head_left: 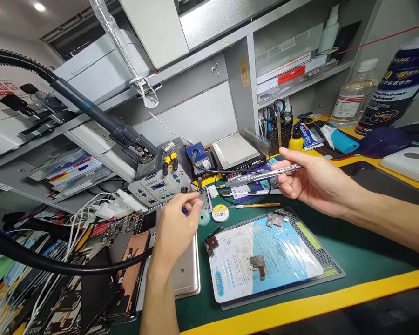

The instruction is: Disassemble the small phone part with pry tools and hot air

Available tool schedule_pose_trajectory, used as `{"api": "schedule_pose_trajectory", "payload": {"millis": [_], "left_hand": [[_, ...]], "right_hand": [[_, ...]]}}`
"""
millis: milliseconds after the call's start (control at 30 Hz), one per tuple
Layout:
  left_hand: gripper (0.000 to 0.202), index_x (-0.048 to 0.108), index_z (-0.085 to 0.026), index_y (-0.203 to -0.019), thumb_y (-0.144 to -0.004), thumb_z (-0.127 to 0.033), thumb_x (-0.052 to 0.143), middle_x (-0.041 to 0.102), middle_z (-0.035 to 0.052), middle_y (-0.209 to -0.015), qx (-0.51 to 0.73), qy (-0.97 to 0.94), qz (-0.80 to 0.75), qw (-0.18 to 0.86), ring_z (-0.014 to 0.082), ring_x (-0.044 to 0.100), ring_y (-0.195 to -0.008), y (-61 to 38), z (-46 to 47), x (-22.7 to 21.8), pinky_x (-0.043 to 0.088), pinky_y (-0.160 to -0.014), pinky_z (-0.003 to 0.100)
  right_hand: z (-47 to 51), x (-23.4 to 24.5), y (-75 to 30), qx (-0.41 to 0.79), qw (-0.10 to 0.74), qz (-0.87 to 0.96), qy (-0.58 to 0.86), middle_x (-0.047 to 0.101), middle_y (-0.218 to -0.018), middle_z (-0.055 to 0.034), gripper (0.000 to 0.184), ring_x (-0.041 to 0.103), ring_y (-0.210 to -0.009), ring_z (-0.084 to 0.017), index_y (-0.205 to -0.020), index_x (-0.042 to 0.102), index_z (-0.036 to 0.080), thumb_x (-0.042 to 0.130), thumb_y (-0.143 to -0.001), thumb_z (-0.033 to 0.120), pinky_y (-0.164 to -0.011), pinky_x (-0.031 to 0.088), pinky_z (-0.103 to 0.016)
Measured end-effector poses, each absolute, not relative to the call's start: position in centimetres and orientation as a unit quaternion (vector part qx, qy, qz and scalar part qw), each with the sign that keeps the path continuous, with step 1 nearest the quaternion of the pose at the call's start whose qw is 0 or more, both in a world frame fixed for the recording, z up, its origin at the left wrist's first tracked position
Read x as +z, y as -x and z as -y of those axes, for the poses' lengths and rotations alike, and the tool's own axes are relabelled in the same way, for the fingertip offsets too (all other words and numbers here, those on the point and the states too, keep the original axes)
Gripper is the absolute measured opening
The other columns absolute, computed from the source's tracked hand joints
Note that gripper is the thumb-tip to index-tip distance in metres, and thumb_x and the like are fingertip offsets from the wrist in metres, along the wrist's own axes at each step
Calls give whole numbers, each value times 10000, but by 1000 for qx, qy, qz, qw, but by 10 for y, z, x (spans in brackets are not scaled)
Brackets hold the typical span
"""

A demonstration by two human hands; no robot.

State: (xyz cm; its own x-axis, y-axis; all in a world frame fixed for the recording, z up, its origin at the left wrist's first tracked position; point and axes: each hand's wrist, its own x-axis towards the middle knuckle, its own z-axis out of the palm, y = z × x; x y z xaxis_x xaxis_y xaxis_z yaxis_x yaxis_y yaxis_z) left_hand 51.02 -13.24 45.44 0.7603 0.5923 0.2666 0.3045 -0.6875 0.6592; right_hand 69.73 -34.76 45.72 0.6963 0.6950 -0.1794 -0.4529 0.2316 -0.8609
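My right hand [309, 179] is raised over the green bench mat and pinches silver tweezers [265, 174] that point left. My left hand [176, 228] hovers above a silver phone back [186, 274], fingers pinched on a small dark part I cannot make out [195, 201]. Just right of that hand are a small round tin [219, 213] and a green tape roll [204, 217]. A blue-and-white work mat [265, 260] in front of me carries small metal shields and a little board.
A soldering station [160, 186] and a heating plate [235, 153] stand at the back. Opened phones and cables are piled at the left [101, 260]. A thick black hose [38, 263] crosses the left side. Bottles [352, 97] and a spray can [398, 88] stand at the far right.
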Motion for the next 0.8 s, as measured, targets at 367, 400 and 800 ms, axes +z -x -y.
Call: {"api": "schedule_pose_trajectory", "payload": {"millis": [367, 400, 800], "left_hand": [[406, 691, -162, -1148, -802, -373, 671, 655, 133, -1216, 34, -950, -279, 138, 310, 624, -1091, -514, 105, 425, 432, -912, 383], [380, 693, -166, -1118, -806, -381, 671, 652, 130, -1204, 26, -950, -280, 134, 307, 624, -1080, -515, 104, 423, 434, -902, 390], [161, 631, -198, -806, -822, -356, 651, 558, -30, -654, 51, -931, -236, 272, 144, 488, -624, -510, 108, 444, 347, -601, 280]], "right_hand": [[347, 458, -694, 384, 772, 73, 502, 557, -496, 4, 318, 508, -369, -85, -794, 635, 134, 489, -1014, 312, -375, 420, -181], [347, 457, -695, 383, 771, 71, 504, 556, -492, 4, 317, 505, -365, -86, -795, 635, 136, 491, -1012, 316, -371, 418, -181], [345, 453, -699, 392, 765, 72, 506, 552, -473, -2, 359, 500, -358, -98, -791, 667, 139, 521, -998, 393, -349, 431, -189]]}}
